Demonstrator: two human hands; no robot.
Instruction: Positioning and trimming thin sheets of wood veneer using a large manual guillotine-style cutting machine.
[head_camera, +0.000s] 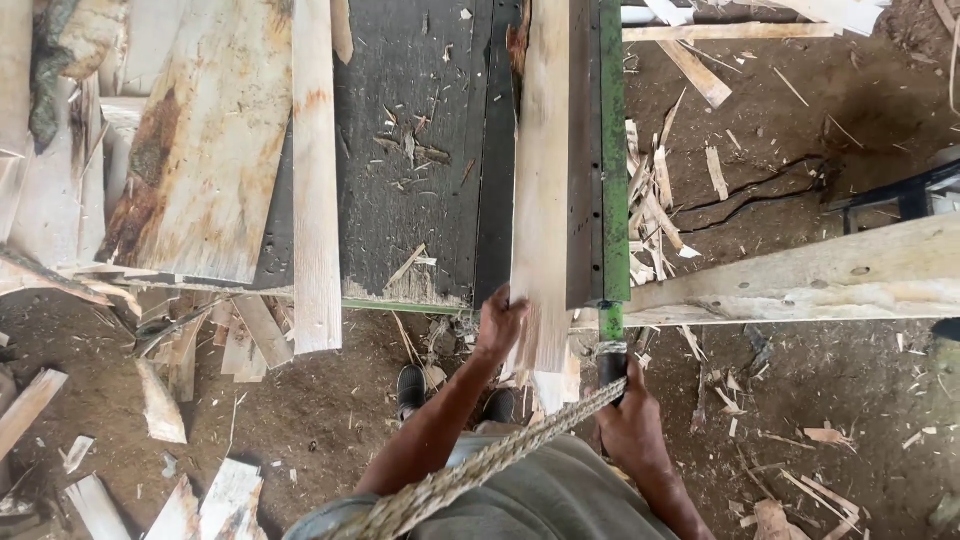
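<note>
A long pale wooden plank (541, 180) lies lengthwise on a dark saw table (420, 150), against a green metal rail (613, 150). My left hand (497, 325) presses on the plank's near end, fingers curled over its left edge. At the rail's near end is a black handle (611, 362), and my right hand (628, 425) grips it. A thick braided rope (480, 470) runs from my waist up to that handle.
Another narrow plank (316, 180) and rough stained slabs (200, 140) lie on the table's left side. A wide board (800, 275) stretches to the right. Offcuts and splinters (655, 200) litter the dirt floor. My black boots (411, 388) stand below the table edge.
</note>
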